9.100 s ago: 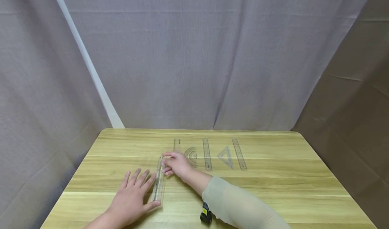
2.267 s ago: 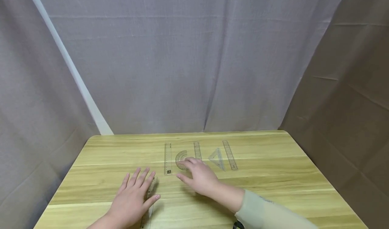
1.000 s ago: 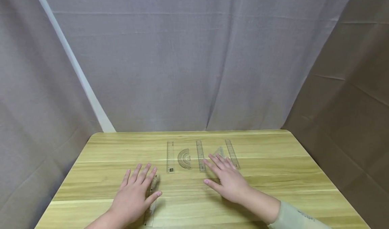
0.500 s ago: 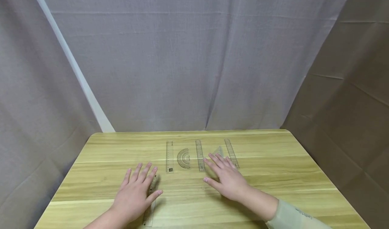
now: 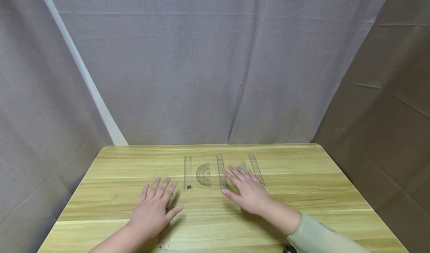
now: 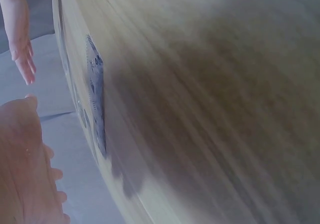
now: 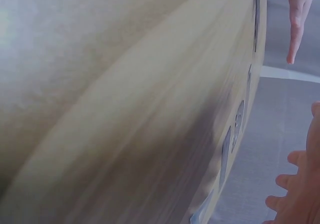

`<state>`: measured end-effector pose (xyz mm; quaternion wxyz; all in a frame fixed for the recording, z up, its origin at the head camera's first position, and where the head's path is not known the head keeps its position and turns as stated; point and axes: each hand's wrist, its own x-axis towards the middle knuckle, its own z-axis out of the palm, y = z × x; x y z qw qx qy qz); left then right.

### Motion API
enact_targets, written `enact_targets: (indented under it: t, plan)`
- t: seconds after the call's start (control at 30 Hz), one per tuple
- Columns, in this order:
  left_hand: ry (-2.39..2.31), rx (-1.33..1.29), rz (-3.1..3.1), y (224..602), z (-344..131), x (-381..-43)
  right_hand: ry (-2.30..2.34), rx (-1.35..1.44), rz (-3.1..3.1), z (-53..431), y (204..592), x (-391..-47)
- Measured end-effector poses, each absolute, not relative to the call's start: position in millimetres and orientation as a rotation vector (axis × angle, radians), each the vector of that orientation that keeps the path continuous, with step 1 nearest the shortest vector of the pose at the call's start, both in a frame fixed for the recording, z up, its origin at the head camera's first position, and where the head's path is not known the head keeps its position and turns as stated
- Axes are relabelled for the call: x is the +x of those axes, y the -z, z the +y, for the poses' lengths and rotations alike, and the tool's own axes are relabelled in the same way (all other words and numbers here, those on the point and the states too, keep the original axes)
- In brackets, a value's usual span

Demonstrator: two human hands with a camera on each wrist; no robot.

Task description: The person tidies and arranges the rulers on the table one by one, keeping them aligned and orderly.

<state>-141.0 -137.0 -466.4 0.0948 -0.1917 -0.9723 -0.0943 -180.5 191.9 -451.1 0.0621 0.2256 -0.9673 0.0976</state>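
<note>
My left hand [image 5: 152,212] hovers with spread fingers above a clear ruler [image 5: 165,240] near the table's front. In the left wrist view that ruler [image 6: 96,97] lies flat, apart from the hand. My right hand [image 5: 249,194], fingers also extended, is over the back row and partly covers a clear set square [image 5: 243,166]. In the right wrist view the fingers [image 7: 286,180] stand off the tabletop. Left of this hand lie a ruler [image 5: 220,169], a protractor [image 5: 203,175] and another ruler [image 5: 187,172]. One more ruler [image 5: 256,167] lies right of the set square. Neither hand holds anything.
The wooden table [image 5: 319,193] has rounded back corners. Grey curtains [image 5: 188,77] hang behind it and at the left, with a pale strip [image 5: 84,74] in the back left corner. A brown curtain [image 5: 386,115] hangs at the right.
Earlier my right hand held the near ruler's far end beside my left hand; the ruler now lies closer to the front. My right hand moved right, over the set square. Lately both hands shifted slightly.
</note>
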Motion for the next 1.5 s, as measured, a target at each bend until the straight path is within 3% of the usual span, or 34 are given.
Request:
enact_targets:
  t: [1.5]
  plan:
    - [0.224,-0.496,-3.076,468.1,-120.3,-165.7,-0.367,0.639,-3.023,142.9,446.9,-242.4]
